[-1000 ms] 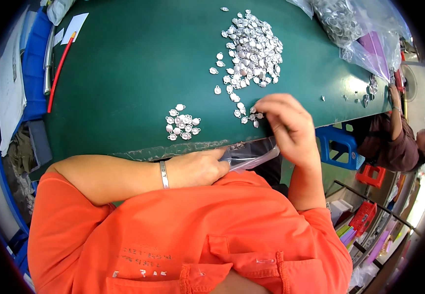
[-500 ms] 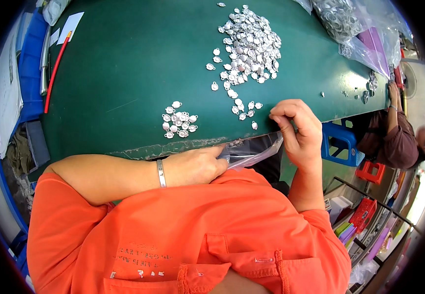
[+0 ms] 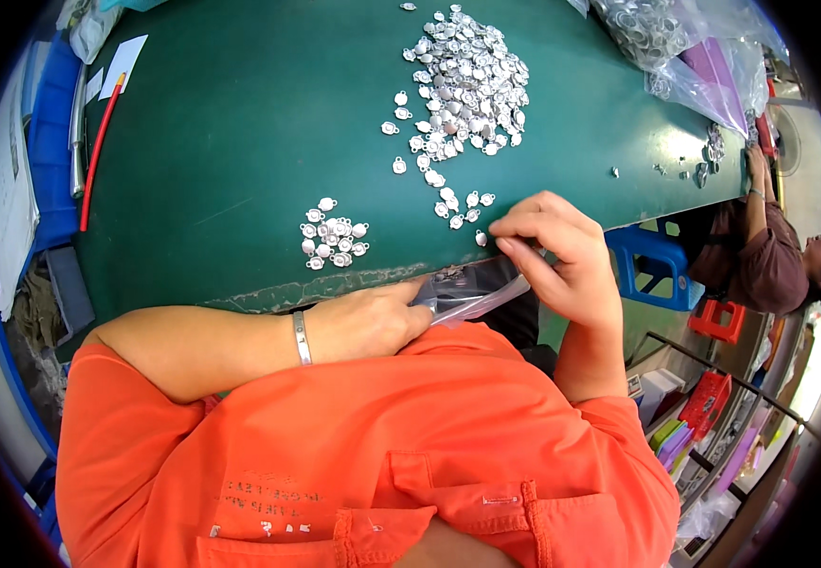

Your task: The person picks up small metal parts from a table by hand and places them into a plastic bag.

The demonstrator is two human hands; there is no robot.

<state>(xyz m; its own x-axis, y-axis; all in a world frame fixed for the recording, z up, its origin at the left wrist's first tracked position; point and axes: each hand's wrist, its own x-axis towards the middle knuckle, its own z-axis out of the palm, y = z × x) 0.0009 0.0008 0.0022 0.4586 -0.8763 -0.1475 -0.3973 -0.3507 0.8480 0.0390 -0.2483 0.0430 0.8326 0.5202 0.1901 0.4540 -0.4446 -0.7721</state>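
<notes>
My left hand (image 3: 368, 320) is closed on the edge of a clear plastic bag (image 3: 486, 301), held just below the table's front edge; its fingertips are partly hidden. My right hand (image 3: 562, 254) is over the table edge, thumb and forefinger slightly apart, with nothing visible between them. Just left of those fingertips lies a single small silver metal charm (image 3: 481, 239) with a loop. Several more loose charms (image 3: 458, 221) lie beyond it, trailing up to a large heap of charms (image 3: 472, 85). A smaller cluster of charms (image 3: 335, 237) sits to the left.
On the green table (image 3: 221, 142), a red pencil (image 3: 103, 151) and white paper (image 3: 124, 64) lie at the left by a blue tray (image 3: 55, 142). Bags of metal parts (image 3: 642, 33) stand far right. Beyond a blue stool (image 3: 657, 268), a co-worker (image 3: 761, 256) sits at the table.
My right hand has moved left, toward the nearest single charm, and its thumb and forefinger have parted slightly. My left hand stays on the bag. The whole view has shifted a little.
</notes>
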